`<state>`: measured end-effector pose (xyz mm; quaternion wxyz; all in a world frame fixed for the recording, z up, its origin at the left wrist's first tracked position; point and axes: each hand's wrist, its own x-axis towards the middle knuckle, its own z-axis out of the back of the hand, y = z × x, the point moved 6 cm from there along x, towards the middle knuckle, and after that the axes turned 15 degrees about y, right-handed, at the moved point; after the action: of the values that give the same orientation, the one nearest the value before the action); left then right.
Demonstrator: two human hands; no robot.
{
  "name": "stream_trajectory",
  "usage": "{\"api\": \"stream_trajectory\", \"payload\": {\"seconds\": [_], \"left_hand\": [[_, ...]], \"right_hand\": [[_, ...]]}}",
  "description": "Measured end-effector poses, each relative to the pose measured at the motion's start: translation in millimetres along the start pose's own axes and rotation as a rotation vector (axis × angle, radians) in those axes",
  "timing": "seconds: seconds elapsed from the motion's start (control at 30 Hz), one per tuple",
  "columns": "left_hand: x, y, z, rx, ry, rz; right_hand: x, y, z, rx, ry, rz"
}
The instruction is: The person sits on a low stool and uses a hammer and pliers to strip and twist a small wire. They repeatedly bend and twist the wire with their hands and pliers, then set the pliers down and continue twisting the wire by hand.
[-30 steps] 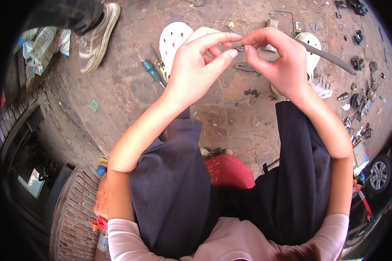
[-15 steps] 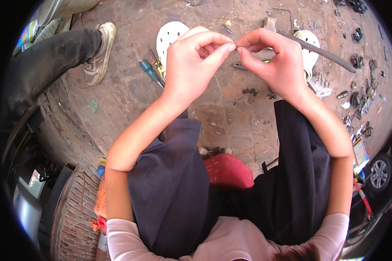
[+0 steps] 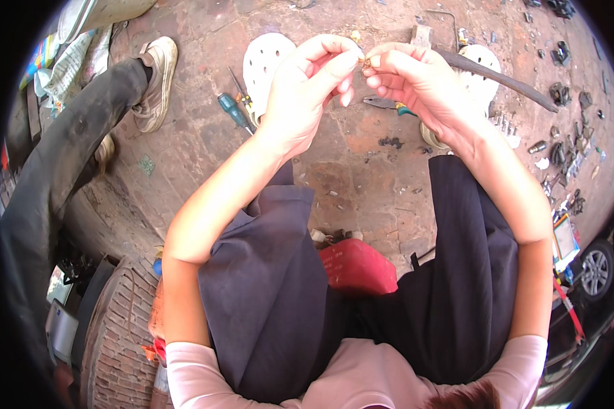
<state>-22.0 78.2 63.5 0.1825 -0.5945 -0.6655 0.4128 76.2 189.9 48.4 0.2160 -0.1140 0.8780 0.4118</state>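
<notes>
Tiny brownish piece we are pinching, fingertips nearly closed, in left hand and right hand could be dropping to the floor if our grip is slipping.

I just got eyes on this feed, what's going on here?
The person's left hand and right hand meet fingertip to fingertip, pinching a tiny piece, too small to identify, above the paved ground. Pliers, a hammer and a teal-handled screwdriver lie unheld. Another person's leg shows at the left.
</notes>
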Motion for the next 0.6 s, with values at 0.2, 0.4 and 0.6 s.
{"api": "stream_trajectory", "payload": {"seconds": [0.2, 0.4, 0.6], "left_hand": [[-1, -3, -1, 0.182, 0.021, -0.016], [-5, -29, -17, 1.132, 0.090, -0.293], [-8, -32, -23, 1.410, 0.152, -0.423]], "right_hand": [[-4, 0, 2, -0.107, 0.013, -0.041], [-8, -3, 11, -0.213, -0.001, -0.103], [-7, -7, 14, -0.215, 0.020, -0.153]]}}
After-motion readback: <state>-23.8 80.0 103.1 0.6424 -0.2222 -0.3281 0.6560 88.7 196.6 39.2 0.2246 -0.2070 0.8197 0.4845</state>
